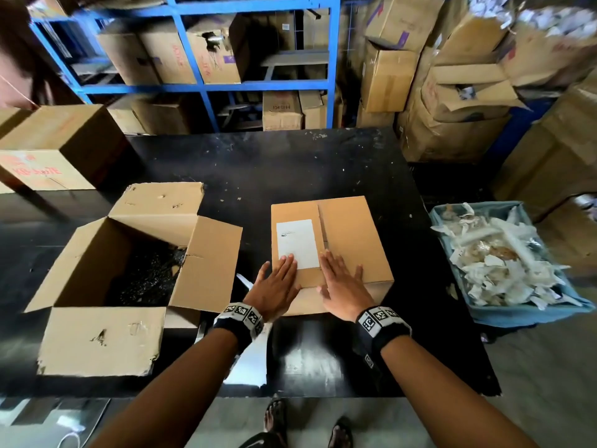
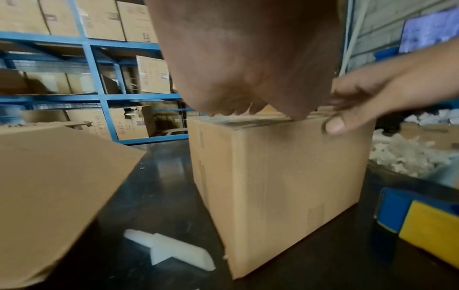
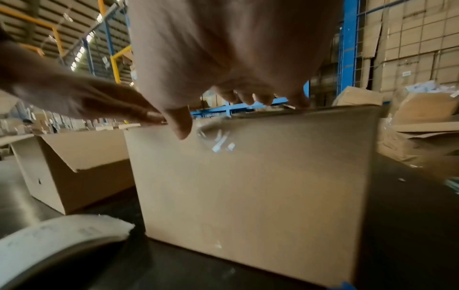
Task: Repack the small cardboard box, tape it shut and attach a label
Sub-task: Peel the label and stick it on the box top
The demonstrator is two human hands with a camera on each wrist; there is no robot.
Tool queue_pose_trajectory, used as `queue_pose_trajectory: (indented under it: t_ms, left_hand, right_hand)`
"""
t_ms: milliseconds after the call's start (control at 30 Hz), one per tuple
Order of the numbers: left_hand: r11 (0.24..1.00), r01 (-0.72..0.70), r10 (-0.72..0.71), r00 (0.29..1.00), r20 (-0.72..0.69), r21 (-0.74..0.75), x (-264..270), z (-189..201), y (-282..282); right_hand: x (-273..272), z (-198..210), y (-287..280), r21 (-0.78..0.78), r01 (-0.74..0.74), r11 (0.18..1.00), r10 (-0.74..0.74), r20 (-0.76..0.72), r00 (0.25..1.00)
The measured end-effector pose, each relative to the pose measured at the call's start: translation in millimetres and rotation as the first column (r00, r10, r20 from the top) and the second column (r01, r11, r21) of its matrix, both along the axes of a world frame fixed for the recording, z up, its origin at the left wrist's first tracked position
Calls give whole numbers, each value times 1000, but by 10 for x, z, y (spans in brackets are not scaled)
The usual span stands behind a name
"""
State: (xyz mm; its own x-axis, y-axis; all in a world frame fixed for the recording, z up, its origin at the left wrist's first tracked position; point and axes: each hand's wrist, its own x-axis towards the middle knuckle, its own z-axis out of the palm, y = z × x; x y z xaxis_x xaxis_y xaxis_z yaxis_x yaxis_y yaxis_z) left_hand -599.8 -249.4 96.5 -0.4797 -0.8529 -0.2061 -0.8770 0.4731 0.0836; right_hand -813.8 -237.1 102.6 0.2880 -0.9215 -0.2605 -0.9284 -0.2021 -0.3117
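One small cardboard box [image 1: 352, 240], flaps closed, sits mid-table on a black table [image 1: 290, 163] bearing one white label [image 1: 298, 242]. Two hands lie flat on its near top edge: the left hand [image 1: 274, 287], fingers straight and together, touches the label's lower corner; the right hand [image 1: 342, 282], fingers extended, presses beside the centre seam. One larger open carton [image 1: 129, 270] stands left, one blue bin [image 1: 513, 315] of paper scraps right.

- The print on the white label [image 1: 298, 244], just beyond the left hand [image 1: 276, 287], is too small to read.
- The right hand [image 1: 342, 282] covers the box's [image 1: 352, 234] near top edge.
- Left of the hands, the open carton's [image 1: 106, 341] dark contents cannot be told.
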Motion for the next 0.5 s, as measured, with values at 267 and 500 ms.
queue_pose_trajectory:
  t_ms: [267, 500]
  left_hand:
    - [996, -76, 74, 997, -32, -50, -456, -77, 61]
    - [992, -75, 73, 997, -25, -97, -432, -224, 109]
  right_hand:
    - [-489, -93, 183, -103, 77, 992, -91, -139, 986]
    - [-532, -97, 310, -160, 87, 983, -111, -152, 982]
